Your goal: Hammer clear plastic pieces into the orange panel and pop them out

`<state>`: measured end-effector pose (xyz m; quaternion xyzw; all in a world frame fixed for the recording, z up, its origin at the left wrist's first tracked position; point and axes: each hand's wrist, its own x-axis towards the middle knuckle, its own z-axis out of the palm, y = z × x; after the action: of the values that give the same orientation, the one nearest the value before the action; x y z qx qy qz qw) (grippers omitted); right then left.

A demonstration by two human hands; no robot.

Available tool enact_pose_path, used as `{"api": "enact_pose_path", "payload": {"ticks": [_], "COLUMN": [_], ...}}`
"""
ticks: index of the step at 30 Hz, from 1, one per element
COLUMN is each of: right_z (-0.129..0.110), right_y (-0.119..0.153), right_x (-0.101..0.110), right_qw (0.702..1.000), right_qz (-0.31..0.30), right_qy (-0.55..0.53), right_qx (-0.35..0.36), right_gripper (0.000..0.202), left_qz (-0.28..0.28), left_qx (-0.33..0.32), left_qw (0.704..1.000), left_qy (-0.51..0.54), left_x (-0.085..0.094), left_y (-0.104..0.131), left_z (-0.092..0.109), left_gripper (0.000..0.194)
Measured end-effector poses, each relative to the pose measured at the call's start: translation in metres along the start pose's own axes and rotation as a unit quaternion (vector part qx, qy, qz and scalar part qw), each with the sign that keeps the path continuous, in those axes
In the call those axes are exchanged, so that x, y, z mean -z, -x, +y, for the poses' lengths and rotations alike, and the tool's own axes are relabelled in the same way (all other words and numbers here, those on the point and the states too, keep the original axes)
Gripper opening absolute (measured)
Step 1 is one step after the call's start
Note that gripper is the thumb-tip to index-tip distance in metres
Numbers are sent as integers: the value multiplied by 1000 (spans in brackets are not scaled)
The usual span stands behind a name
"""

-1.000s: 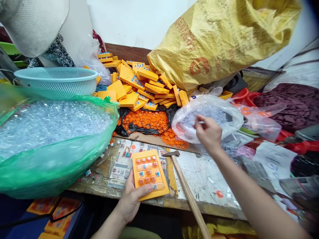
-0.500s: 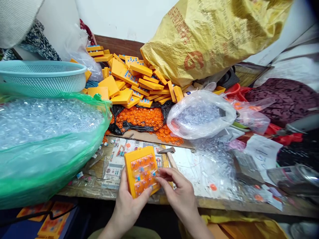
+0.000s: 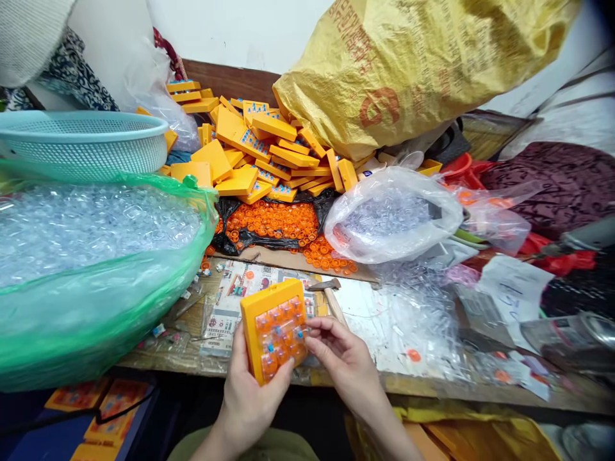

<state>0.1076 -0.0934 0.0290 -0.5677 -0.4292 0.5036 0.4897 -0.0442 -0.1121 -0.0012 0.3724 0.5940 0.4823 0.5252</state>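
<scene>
My left hand holds a flat yellow plastic case, tilted up above the table's front edge. Its thumb lies across the lower right corner, and the fingers wrap behind the left side. Rows of round orange pieces fill the case's face, with clear bits over them and a few small blue parts among them. My right hand is at the case's right edge, thumb and index finger pinched together. Whatever sits between those fingertips is too small to make out.
Behind lie a black bag of orange rings and a heap of yellow cases. A green bag of clear pieces fills the left, a white bag the right. A hammer rests beyond my right hand.
The case is turned a little more upright in my left hand. My right fingertips remain at its right edge, shifted slightly upward. The view has moved slightly.
</scene>
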Motion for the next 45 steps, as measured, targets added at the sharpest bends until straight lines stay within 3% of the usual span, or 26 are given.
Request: {"api": "enact_pose_path", "payload": {"ticks": [3, 7, 15, 24, 28, 32, 36, 40, 45], "right_z": [-5, -7, -3, 8, 10, 8, 6, 6, 5], "right_y": [0, 0, 2, 5, 9, 10, 10, 8, 7], "right_x": [4, 0, -18, -24, -28, -30, -32, -34, -38], "right_qw": [999, 998, 994, 996, 992, 984, 964, 960, 964], "right_qz": [-25, -22, 37, 38, 58, 17, -39, -25, -9], "right_qy": [33, -36, -87, -81, -112, -172, -244, -257, -243], "right_qx": [22, -35, -64, -1, -5, -49, -96, -106, -104], "right_gripper": [17, 23, 32, 24, 25, 43, 44, 45, 42], "left_qz": [-4, -41, 15, -26, -11, -21, -3, 18, -2], "left_qx": [-8, 8, 19, 14, -2, -17, -27, -38, -31], "left_qw": [1000, 999, 1000, 1000, 1000, 1000, 1000, 999, 999], "left_qy": [-15, 31, 7, 7, 10, 5, -12, -12, 5], "left_x": [2, 2, 3, 5, 8, 9, 7, 7, 9], "left_y": [-1, -2, 0, -3, -2, 0, 1, 2, 4], "left_z": [2, 13, 11, 9, 3, 0, -1, 6, 13], "left_gripper": [83, 75, 85, 86, 84, 82, 82, 81, 77]}}
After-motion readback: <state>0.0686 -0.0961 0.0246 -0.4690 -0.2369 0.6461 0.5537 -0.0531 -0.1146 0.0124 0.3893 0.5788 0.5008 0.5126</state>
